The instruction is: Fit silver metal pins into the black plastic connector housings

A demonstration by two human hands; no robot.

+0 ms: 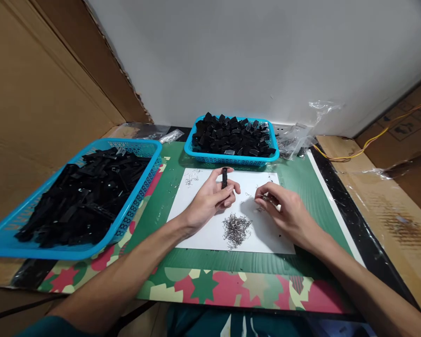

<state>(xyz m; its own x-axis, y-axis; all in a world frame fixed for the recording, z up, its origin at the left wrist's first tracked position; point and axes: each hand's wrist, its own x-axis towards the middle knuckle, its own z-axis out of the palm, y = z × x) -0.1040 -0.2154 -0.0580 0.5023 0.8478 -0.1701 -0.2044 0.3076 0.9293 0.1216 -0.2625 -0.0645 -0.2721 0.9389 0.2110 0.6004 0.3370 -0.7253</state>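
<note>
Upright between the fingers of my left hand (214,194) is a slim black plastic part (225,178), and the hand is closed on it. My right hand (284,203) hovers over the right side of the white sheet (192,234), its thumb and forefinger pinched together. Something small and metallic shows inside that hand, too small to name. A pile of tiny bent metal pieces (236,230) lies on the sheet between and below both hands. A few more metal pieces (192,177) are scattered at the sheet's upper left corner.
A large blue basket (126,210) of black plastic parts stands at the left. Behind the sheet sits a smaller blue basket (231,160) filled with black pieces. Clear plastic bags (296,140) lie beside it. Cardboard (382,206) and a yellow cable (368,140) border the right.
</note>
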